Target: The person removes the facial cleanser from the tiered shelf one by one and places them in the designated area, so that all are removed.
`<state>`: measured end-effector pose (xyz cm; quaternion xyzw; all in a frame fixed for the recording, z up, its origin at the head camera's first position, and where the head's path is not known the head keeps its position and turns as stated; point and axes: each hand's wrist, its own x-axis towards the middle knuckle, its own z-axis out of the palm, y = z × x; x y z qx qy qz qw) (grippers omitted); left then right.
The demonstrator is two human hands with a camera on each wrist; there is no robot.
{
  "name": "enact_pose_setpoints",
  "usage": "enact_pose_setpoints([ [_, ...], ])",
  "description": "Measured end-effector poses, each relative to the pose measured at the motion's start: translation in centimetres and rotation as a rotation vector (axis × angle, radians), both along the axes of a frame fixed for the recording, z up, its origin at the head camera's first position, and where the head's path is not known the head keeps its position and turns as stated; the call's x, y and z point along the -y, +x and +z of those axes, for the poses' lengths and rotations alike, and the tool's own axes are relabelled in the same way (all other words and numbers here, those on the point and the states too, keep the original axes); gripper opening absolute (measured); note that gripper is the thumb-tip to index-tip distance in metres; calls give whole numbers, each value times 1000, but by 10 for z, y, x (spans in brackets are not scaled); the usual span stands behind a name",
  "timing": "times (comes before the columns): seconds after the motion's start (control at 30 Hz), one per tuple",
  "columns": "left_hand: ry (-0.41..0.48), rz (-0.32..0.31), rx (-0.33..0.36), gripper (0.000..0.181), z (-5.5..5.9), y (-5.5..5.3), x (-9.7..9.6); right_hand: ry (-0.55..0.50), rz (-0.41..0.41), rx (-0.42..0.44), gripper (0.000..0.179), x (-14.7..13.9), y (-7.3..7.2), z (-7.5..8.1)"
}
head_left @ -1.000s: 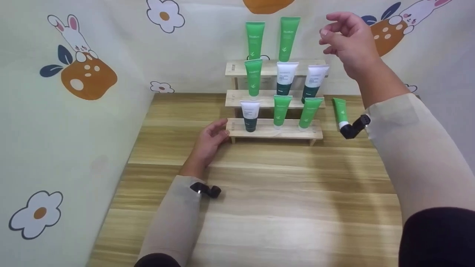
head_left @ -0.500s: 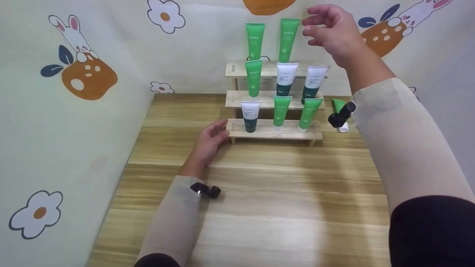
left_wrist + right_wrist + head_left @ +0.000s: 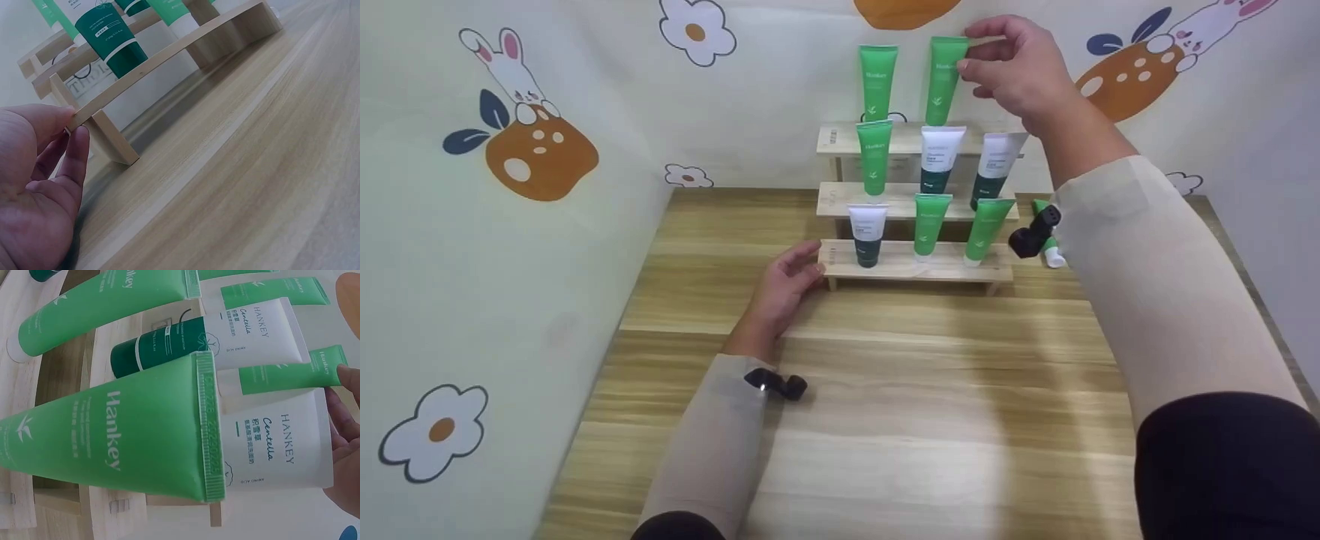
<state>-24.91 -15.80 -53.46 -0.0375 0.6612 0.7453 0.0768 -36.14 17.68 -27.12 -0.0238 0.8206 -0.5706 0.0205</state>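
A three-step wooden display rack [image 3: 896,271] bears several upright squeeze tubes. My left hand [image 3: 780,289] pinches the left end of its lowest step; the left wrist view shows thumb and finger [image 3: 76,152] at that wooden corner. At the top step, my right hand [image 3: 1024,71] has its thumb and fingers at the upper right edge of a green tube [image 3: 946,82]. In the right wrist view the thumb overlaps the crimped end of this green tube [image 3: 298,372], with the other fingers behind it. Another green tube [image 3: 877,79] stands to its left.
White-and-dark-green tubes [image 3: 943,154] and a green tube [image 3: 874,154] occupy the middle step. The lowest step holds one white-and-green tube [image 3: 867,232] and two green ones. A loose green tube [image 3: 1051,255] lies on the wood-grain table [image 3: 900,420], right of the rack, partly hidden by the wrist camera.
My right hand has moved left to the right-hand green tube on the top step, and its fingers have closed at the tube's edge. My left hand has stayed at the rack.
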Motion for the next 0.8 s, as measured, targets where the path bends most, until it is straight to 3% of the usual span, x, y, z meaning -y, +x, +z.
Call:
enact_pose_setpoints([
  [0.4,-18,-1,-18,50,-1,0,1,-31,-68,-12,34,-5,-1,-4],
  [0.8,47,2,-21,50,-2,-2,-1,-153,-112,-36,41,-52,7,-7],
])
